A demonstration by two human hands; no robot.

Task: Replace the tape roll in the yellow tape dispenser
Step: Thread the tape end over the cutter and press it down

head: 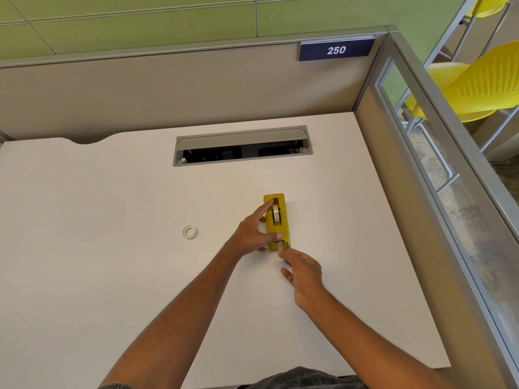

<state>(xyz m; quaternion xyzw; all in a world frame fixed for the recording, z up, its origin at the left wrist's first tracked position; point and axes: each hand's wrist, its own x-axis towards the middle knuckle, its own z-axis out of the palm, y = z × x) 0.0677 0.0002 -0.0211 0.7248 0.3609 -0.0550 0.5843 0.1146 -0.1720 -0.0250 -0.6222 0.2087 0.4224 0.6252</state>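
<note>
The left hand (pixel 250 233) braces the yellow dispenser (pixel 277 222), fingers spread along its side. The right hand (pixel 302 272) pinches the tape end (pixel 280 246) at the cutter. A roll (pixel 275 213) sits inside. I'd pull straight, holding the body down. A spare ring (pixel 189 231) lies well left on the white desk (pixel 112 262), inside a grey-walled cubicle.

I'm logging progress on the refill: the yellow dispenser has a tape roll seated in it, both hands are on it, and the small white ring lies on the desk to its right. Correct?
Not quite. In the head view the white ring lies on the desk to the left of the yellow dispenser, beyond the left hand. The rest holds: a tape roll sits in it, and the right hand is at its near end.
</note>
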